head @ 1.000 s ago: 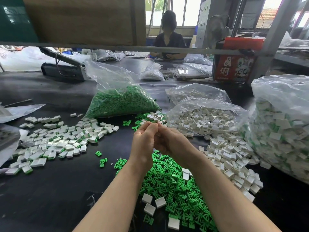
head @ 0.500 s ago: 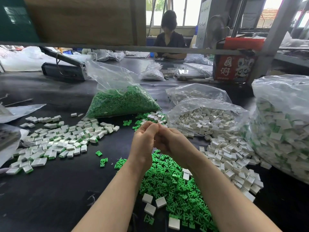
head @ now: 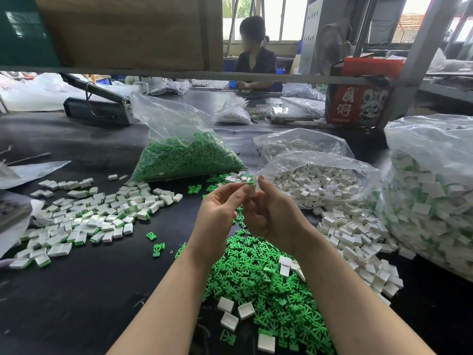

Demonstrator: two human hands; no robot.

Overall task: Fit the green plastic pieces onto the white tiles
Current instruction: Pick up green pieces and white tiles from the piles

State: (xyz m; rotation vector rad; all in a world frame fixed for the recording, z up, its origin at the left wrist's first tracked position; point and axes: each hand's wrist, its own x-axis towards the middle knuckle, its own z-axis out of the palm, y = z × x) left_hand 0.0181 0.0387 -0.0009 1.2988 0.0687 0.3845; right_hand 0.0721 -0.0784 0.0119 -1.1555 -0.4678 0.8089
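Green plastic pieces point(head: 258, 283) lie heaped on the black table point(head: 76, 290) nearest the camera, between the two forearms, with a few loose white tiles point(head: 231, 316) at the heap's near edge. Both sorts look light, stiff and smooth (likely to skid under a fingertip), so each is best pinched by its edges, leaving the mating face free.

Above the heap the hands meet at chest height. The left hand point(head: 217, 216) is turned palm inward, its fingers gently curled and its fingertips closed on the tile in hand point(head: 252, 190). The right hand point(head: 271, 213) is curled more tightly, thumb up, pinching the same tile from the other side; a bit of green shows at the tile's top, so a piece seems to be seating now, though how far in I cannot tell.

Left of the hands spreads a scatter of finished tiles point(head: 84, 219); right of them, unfitted tiles spill from an open bag point(head: 314, 180). Beyond sit a bag of green pieces point(head: 184, 155) and, far right, a large sack of assembled tiles point(head: 435, 196).
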